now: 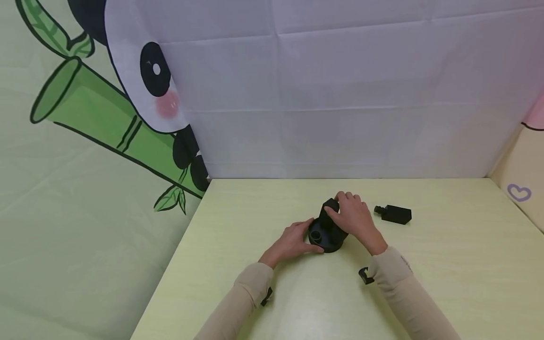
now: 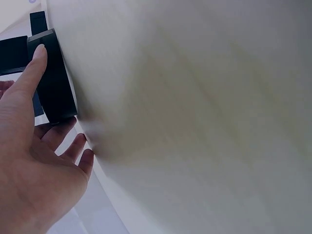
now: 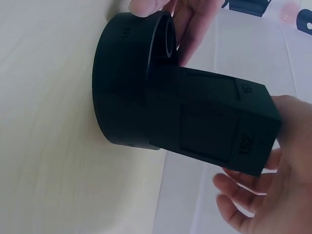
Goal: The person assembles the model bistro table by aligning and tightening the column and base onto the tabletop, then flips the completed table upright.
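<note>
A round black base (image 1: 328,247) with a ring-shaped socket on top sits on the table; its side (image 3: 122,83) bears the number 144. My left hand (image 1: 293,242) holds this base, thumb on the near side and fingers round the far side. Rising from the base is a black rectangular block (image 1: 326,219), whose faces (image 3: 209,117) carry raised numbers, one reading 152. My right hand (image 1: 356,218) grips the block near its top, and its lower end meets the base. Part of the base top is hidden behind the block and hand.
To the right on the pale table (image 1: 446,264) lies another black block with a round neck (image 1: 396,214). A printed cloth (image 1: 340,94) hangs behind the table's far edge. Dark wrist devices (image 1: 366,276) show at both sleeves.
</note>
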Demonstrator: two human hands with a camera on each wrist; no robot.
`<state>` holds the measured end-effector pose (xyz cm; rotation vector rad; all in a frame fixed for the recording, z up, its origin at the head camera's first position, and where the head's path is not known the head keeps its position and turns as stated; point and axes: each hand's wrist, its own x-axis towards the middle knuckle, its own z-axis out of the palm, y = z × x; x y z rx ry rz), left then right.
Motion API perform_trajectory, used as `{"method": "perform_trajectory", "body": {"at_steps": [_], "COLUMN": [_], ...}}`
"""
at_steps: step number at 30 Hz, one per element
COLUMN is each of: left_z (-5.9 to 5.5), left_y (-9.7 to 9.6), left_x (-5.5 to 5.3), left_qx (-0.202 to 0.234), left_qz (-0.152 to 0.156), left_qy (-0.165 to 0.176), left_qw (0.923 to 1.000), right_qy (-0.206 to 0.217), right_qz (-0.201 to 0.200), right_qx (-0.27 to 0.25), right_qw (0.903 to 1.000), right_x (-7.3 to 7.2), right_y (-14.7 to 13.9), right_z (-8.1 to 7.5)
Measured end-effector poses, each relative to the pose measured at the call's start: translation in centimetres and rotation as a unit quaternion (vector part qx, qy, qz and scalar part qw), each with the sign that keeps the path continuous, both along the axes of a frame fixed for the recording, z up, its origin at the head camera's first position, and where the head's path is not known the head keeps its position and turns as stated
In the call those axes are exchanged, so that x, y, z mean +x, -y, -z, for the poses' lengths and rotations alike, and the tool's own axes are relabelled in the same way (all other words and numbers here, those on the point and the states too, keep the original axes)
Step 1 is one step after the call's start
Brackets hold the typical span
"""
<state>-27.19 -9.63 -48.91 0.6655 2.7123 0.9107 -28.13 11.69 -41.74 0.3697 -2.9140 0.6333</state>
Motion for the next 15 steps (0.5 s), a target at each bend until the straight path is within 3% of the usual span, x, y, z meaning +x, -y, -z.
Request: {"method": "perform_trajectory", "body": {"at_steps": [3, 10, 15], "left_z": [0.04, 0.23, 0.3], "left_y": [0.03, 0.06, 0.14], "left_x": [-0.01, -0.07, -0.13], "left_qx": [0.0, -0.001, -0.001], "left_qz": [0.0, 0.001, 0.002], "left_qy": [0.001, 0.005, 0.005], "left_qw": [1.0, 1.0, 1.0], "right_qy": [0.001, 0.006, 0.005], "right_qz": [0.008, -0.038, -0.024], "right_qx": [0.0, 0.021, 0.032], "right_qw": [1.0, 0.9991, 0.9992], "right_x": [-0.04, 0.14, 0.44], "right_y": [-0.28, -0.71, -1.09], "right_z": [0.03, -0.44, -0.52]}}
